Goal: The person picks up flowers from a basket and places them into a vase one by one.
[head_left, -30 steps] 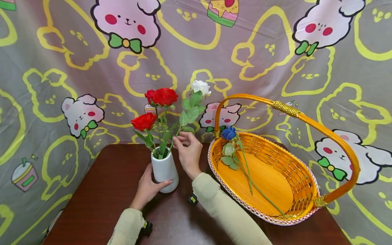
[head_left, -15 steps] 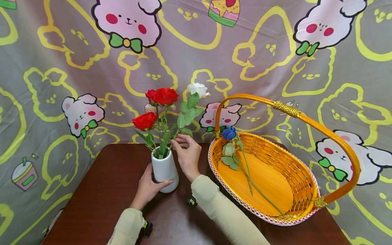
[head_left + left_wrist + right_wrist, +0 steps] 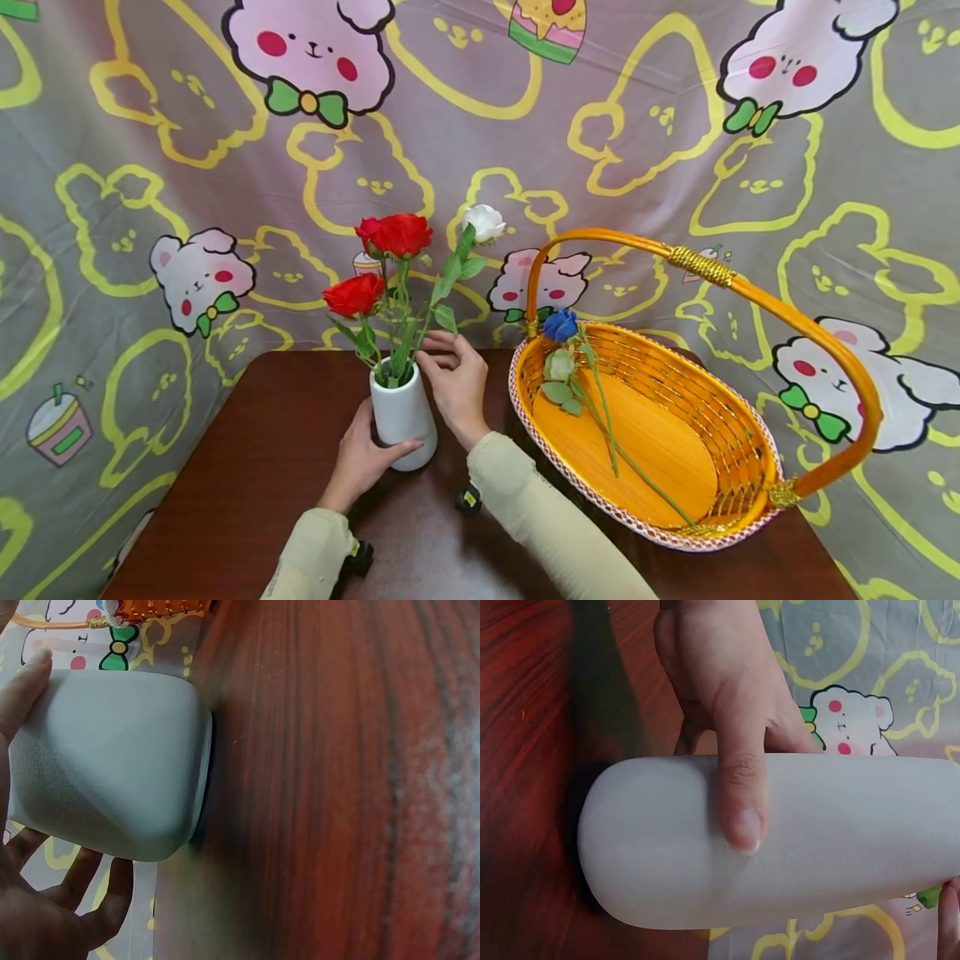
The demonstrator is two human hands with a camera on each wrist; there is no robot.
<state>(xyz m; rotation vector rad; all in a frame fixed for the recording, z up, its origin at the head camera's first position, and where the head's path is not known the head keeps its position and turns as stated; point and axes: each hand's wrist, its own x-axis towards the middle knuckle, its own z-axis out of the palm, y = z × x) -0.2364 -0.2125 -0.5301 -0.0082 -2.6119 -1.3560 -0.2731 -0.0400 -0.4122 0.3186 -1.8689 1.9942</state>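
Vase [image 3: 406,421], white, smooth and tapering, upright on the dark red-brown wooden tabletop [image 3: 255,483], as I view it remotely. The left-hand grip [image 3: 362,460] wraps it, thumb in front, fingers round the side, parted by just its width. The right-hand grip [image 3: 455,379] is nearly closed, pinching a leafy white rose [image 3: 483,223] by its green stem beside the vase's mouth. Compared with half a second earlier, the bloom sits slightly lower and its leaves appear turned more edge-on. I judge that the stem is being rotated and settled beside the three red roses [image 3: 405,236]; its lower end is hidden. An oval orange woven basket [image 3: 667,450] holds a blue rose [image 3: 560,326] and a pale, leafy rose [image 3: 558,365].
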